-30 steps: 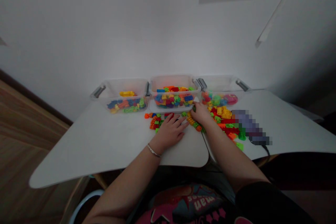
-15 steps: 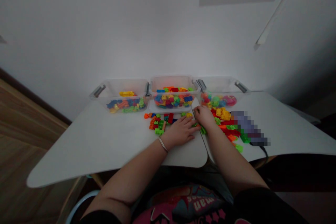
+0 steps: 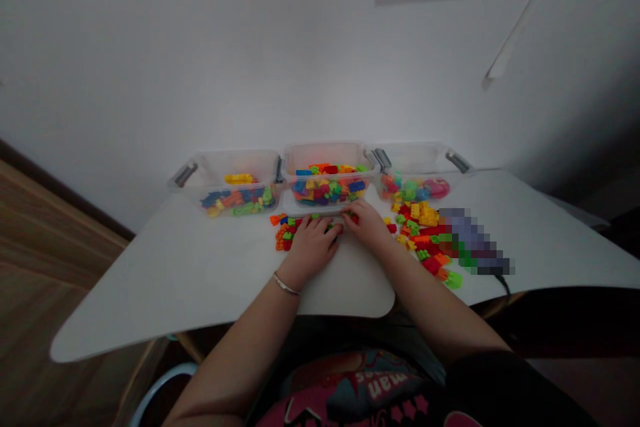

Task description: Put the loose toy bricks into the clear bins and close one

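Left hand [image 3: 316, 243] lay spread over loose blocks [image 3: 283, 237] | right hand [image 3: 364, 223], near but apart, had bent fingers; couldn't tell if holding | boxes [image 3: 325, 153] past both hands had many blocks inside | pile [image 3: 425, 215] right of right hand wasn't boxed

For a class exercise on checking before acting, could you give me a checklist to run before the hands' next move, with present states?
1. Left hand at the left pile of bricks: ok, its fingers lie over part of it.
2. Right hand free of bricks: cannot tell, its fingers hide any grip.
3. Middle bin uncovered: ok, no lid shows on top.
4. Left bin and right bin upright: ok.
5. Loose bricks in one pile: not ok, a right pile lies beyond the right forearm.
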{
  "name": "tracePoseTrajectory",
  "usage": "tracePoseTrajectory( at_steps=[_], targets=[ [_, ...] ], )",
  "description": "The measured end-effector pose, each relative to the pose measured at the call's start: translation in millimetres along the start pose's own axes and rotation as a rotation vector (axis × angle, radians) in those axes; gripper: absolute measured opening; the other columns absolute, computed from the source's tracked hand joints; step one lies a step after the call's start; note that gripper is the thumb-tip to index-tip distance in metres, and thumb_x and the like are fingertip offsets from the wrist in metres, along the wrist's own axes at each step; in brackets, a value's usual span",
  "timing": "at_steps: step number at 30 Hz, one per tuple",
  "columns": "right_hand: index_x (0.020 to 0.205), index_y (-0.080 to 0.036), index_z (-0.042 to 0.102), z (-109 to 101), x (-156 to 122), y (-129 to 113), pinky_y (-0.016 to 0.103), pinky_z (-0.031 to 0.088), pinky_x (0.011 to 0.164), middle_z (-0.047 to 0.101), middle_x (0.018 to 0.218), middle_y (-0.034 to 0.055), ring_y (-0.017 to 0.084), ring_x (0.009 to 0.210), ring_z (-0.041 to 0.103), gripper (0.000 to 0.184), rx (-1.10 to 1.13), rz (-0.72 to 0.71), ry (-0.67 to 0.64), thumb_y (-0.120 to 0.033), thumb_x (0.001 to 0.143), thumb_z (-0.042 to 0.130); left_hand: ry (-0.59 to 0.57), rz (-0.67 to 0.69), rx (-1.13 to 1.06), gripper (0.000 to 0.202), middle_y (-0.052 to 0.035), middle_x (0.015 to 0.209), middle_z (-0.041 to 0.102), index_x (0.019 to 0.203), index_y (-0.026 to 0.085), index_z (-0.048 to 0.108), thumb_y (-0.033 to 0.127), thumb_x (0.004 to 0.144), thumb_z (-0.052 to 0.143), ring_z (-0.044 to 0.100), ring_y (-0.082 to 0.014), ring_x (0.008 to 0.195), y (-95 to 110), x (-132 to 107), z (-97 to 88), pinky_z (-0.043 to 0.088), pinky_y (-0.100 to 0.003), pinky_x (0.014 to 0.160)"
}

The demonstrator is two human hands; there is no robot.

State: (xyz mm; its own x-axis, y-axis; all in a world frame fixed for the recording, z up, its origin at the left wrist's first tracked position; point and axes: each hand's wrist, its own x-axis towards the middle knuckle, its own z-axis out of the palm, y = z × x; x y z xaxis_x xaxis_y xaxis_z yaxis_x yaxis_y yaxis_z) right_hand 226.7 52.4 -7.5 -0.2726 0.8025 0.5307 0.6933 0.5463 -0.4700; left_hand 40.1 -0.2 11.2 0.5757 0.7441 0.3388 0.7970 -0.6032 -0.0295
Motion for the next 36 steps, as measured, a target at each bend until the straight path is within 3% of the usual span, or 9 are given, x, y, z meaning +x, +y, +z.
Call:
tracePoseTrajectory(
  at_steps=[5, 10, 15, 18, 21, 25, 28, 32, 36],
  targets=[
    [0.099, -0.017, 0.066, 12.4, -0.9, -16.0, 0.035, 0.047, 0.093, 0.065, 0.1, 0.0087, 0.02, 0.099, 0.059, 0.018, -0.015, 0.005, -0.116, -0.021, 0.09, 0.051, 0.066, -0.121, 0.02, 0.033, -0.0117, 0.125, 0.061, 0.117, 0.02, 0.062, 0.027, 0.085, 0.057, 0.055, -0.0281, 0.116, 2.5, -0.1, 1.1, 0.034, -0.052, 0.109],
    [0.111, -0.016, 0.064, -11.2, -1.5, -15.4, 0.036, 0.044, 0.097, 0.066, 0.111, 0.0114, 0.023, 0.107, 0.057, 0.027, -0.15, 0.071, -0.063, -0.024, 0.092, 0.045, 0.122, -0.164, 0.021, 0.027, -0.011, 0.123, 0.064, 0.11, 0.02, 0.066, 0.027, 0.087, 0.053, 0.058, -0.0291, 0.111, 5.2, 1.1, -3.0, 0.034, -0.054, 0.109],
    [0.115, -0.017, 0.064, -31.9, -9.0, -11.5, 0.038, 0.044, 0.09, 0.066, 0.113, 0.0145, 0.029, 0.105, 0.058, 0.035, -0.459, 0.31, -0.189, -0.036, 0.087, 0.056, 0.115, 0.024, -0.031, 0.039, -0.0085, 0.139, 0.055, 0.127, 0.025, 0.058, 0.029, 0.089, 0.052, 0.049, -0.0296, 0.127, 5.6, 1.4, -1.1, 0.033, -0.054, 0.11],
    [0.121, -0.017, 0.06, -30.3, -13.8, -11.0, 0.038, 0.044, 0.089, 0.066, 0.115, 0.0145, 0.03, 0.107, 0.058, 0.042, -0.488, 0.325, -0.233, -0.038, 0.084, 0.06, 0.052, 0.139, -0.035, 0.042, -0.0065, 0.141, 0.054, 0.132, 0.027, 0.054, 0.035, 0.09, 0.053, 0.047, -0.0285, 0.129, 5.8, 0.7, 5.2, 0.03, -0.053, 0.112],
    [0.116, -0.015, 0.061, -25.9, -15.5, -11.7, 0.038, 0.044, 0.087, 0.067, 0.111, 0.015, 0.03, 0.103, 0.059, 0.037, -0.494, 0.319, -0.252, -0.033, 0.084, 0.059, 0.023, 0.099, -0.016, 0.046, -0.0075, 0.137, 0.056, 0.134, 0.025, 0.052, 0.04, 0.091, 0.052, 0.049, -0.0284, 0.126, 5.7, -0.2, 10.5, 0.029, -0.052, 0.112],
    [0.108, -0.016, 0.062, -23.1, -14.6, -11.6, 0.039, 0.045, 0.086, 0.068, 0.105, 0.0139, 0.029, 0.099, 0.06, 0.028, -0.456, 0.29, -0.227, -0.029, 0.084, 0.057, 0.034, 0.006, -0.011, 0.047, -0.0106, 0.135, 0.058, 0.132, 0.022, 0.054, 0.04, 0.09, 0.054, 0.05, -0.03, 0.125, 5.4, -0.8, 11.1, 0.029, -0.053, 0.112],
    [0.108, -0.015, 0.06, -20.9, -13.8, -10.8, 0.037, 0.047, 0.086, 0.067, 0.103, 0.0125, 0.026, 0.095, 0.061, 0.029, -0.313, 0.254, -0.089, -0.026, 0.081, 0.059, 0.069, -0.03, -0.067, 0.044, -0.0105, 0.135, 0.058, 0.132, 0.022, 0.053, 0.037, 0.09, 0.053, 0.05, -0.0284, 0.125, 5.2, 0.1, 7.6, 0.029, -0.052, 0.112],
    [0.11, -0.018, 0.059, -13.7, -16.0, -15.7, 0.038, 0.05, 0.086, 0.066, 0.105, 0.0105, 0.023, 0.092, 0.062, 0.032, -0.065, 0.065, 0.065, -0.026, 0.079, 0.06, 0.141, -0.143, -0.212, 0.04, -0.0089, 0.127, 0.063, 0.132, 0.02, 0.051, 0.035, 0.096, 0.044, 0.055, -0.0233, 0.119, 2.8, 2.9, 1.0, 0.032, -0.048, 0.111],
    [0.11, -0.023, 0.06, -4.3, -22.5, -27.5, 0.041, 0.049, 0.094, 0.066, 0.108, 0.0081, 0.023, 0.104, 0.06, 0.027, 0.037, -0.123, 0.058, -0.025, 0.083, 0.06, 0.199, -0.198, -0.276, 0.035, -0.0091, 0.113, 0.069, 0.122, 0.017, 0.058, 0.035, 0.095, 0.045, 0.061, -0.0241, 0.107, 0.4, 4.2, -3.4, 0.041, -0.044, 0.103]
  ],
)
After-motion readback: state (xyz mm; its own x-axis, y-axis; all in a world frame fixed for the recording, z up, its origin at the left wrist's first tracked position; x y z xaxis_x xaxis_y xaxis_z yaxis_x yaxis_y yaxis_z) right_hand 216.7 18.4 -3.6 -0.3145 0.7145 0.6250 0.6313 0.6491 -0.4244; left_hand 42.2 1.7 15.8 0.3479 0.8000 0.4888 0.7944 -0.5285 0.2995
